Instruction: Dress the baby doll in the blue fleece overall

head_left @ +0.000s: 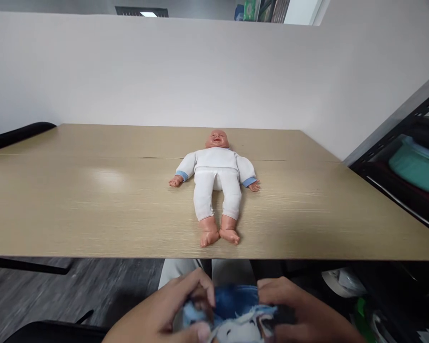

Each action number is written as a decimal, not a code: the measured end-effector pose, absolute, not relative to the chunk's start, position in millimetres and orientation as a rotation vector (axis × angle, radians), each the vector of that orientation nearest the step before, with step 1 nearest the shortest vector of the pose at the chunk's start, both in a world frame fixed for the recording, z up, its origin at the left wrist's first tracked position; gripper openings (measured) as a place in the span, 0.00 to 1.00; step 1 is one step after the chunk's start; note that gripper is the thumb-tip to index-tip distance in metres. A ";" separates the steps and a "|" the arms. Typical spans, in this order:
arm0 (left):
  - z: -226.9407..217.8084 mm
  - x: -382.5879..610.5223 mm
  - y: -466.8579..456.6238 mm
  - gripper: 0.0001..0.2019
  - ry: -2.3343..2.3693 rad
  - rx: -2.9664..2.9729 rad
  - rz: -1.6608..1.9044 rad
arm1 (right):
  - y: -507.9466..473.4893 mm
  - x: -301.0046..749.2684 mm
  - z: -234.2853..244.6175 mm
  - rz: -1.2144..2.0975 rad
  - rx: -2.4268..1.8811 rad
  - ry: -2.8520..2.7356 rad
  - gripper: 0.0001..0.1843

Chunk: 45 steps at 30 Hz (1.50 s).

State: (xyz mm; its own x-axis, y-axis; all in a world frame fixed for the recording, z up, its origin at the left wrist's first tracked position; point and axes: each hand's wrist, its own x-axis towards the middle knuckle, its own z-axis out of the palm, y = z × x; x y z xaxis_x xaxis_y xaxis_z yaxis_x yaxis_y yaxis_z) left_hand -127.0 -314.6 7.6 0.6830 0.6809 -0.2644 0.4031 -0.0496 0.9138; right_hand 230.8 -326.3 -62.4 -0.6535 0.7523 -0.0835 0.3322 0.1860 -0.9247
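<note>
A baby doll in a white suit with blue cuffs lies on its back on the wooden table, feet toward me near the front edge. Below the table edge, my left hand and my right hand both grip a bunched blue and white piece of cloth over my lap. The fingers of both hands are curled into the fabric. The cloth is blurred and partly cut off by the frame's bottom edge.
A white partition wall runs behind the table. A black metal shelf with a teal container stands at the right. A dark chair back shows at the far left. Bags and clutter lie on the floor at the lower right.
</note>
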 end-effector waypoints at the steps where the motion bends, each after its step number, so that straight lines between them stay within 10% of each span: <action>1: 14.5 -126.5 -309.7 0.27 0.865 1.717 0.274 | -325.6 224.9 -50.2 1.419 -0.974 -2.042 0.21; 9: 70.3 -115.6 -251.6 0.05 0.366 1.970 0.696 | -284.4 198.8 49.1 1.291 -0.864 -1.850 0.13; 14: 87.6 -111.7 -218.7 0.05 0.567 1.778 0.906 | -215.2 191.2 85.9 1.534 -0.826 -2.122 0.36; 18: 102.9 -92.2 -179.5 0.08 0.600 1.753 1.028 | -167.8 170.8 86.9 1.700 -0.323 -2.204 0.35; 24: 111.3 -86.3 -128.9 0.07 0.504 1.709 0.960 | -143.3 164.5 89.1 1.438 -0.471 -2.056 0.20; 45: 101.9 -72.4 -80.4 0.18 0.717 1.821 0.916 | -109.6 148.5 56.5 1.483 -0.339 -2.221 0.14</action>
State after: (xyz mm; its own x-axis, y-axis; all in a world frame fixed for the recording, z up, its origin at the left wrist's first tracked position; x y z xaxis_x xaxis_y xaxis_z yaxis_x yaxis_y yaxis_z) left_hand -72.4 -80.4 101.9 0.5488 0.7875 0.2803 0.0832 -0.3851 0.9191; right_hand 148.5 -109.6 56.5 -0.8706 0.4368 0.2265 -0.0417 0.3932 -0.9185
